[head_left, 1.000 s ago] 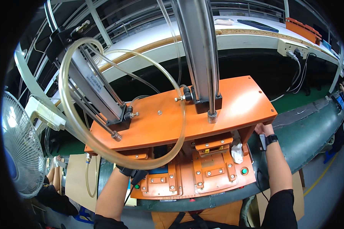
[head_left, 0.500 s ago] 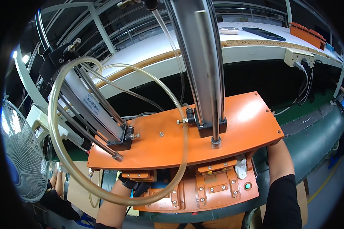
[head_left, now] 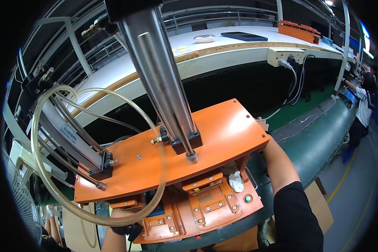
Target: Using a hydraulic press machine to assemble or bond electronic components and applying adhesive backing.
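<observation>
An orange press-like machine with two upright air cylinders on its top plate stands in front of me. My left hand reaches under the plate's left front edge, beside a black strap or grip; its fingers are hidden. At the plate's right end is my right hand, mostly behind the edge with a little of the fingers showing; what it touches cannot be made out. On the lower orange base, screwed-down guide blocks and a green button are visible. A white cloth-like scrap sits under the plate's right side.
A clear hose loops across the machine's left front. Behind runs a white bench bearing a phone, a round case and an orange bin. A power strip hangs there. A co-worker is far right.
My view has swung right, so the machine sits further left and a co-worker appears at right. My right hand's fingers now show past the plate's right end.
</observation>
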### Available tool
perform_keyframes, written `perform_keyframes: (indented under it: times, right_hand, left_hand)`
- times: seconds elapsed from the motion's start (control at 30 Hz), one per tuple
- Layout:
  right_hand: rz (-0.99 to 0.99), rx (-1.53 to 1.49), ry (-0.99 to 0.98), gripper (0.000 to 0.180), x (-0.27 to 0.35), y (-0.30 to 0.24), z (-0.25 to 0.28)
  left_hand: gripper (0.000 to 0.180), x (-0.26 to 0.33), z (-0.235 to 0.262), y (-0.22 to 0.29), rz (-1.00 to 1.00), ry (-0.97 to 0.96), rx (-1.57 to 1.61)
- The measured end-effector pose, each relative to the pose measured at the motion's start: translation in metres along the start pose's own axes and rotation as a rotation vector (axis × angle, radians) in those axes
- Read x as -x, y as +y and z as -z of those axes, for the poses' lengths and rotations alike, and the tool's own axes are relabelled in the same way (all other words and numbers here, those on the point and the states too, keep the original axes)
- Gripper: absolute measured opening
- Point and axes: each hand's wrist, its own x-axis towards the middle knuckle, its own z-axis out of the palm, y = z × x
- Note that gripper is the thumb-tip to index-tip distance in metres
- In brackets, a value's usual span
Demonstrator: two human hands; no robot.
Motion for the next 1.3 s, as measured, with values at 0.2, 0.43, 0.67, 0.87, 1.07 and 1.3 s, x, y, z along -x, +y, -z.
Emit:
perform_keyframes:
  times: [0.2,0.43,0.67,0.87,1.07,1.3]
  right_hand:
    - [-0.019,-0.125,0.268,0.042,-0.005,0.000,-0.008]
    - [-0.101,-0.024,0.134,0.049,-0.010,-0.005,-0.012]
    - [-0.023,-0.324,0.181,0.045,-0.053,0.048,-0.051]
    - [-0.092,-0.944,0.323,0.058,0.071,0.043,0.035]
    - [-0.093,-2.010,-0.417,0.032,0.217,0.127,0.069]
    - [0.612,-1.940,-0.829,0.089,0.366,0.108,0.030]
  left_hand:
    - [0.047,0.048,-0.027,0.034,0.109,0.209,0.033]
    - [0.055,0.090,-0.051,0.005,-0.225,0.331,-0.150]
    - [0.059,0.083,-0.062,-0.002,-0.312,0.376,-0.124]
    - [0.057,0.095,-0.055,-0.011,-0.338,0.440,-0.069]
    - [0.058,0.093,-0.063,-0.014,-0.418,0.434,0.082]
    - [0.056,0.089,-0.066,-0.012,-0.488,0.573,0.243]
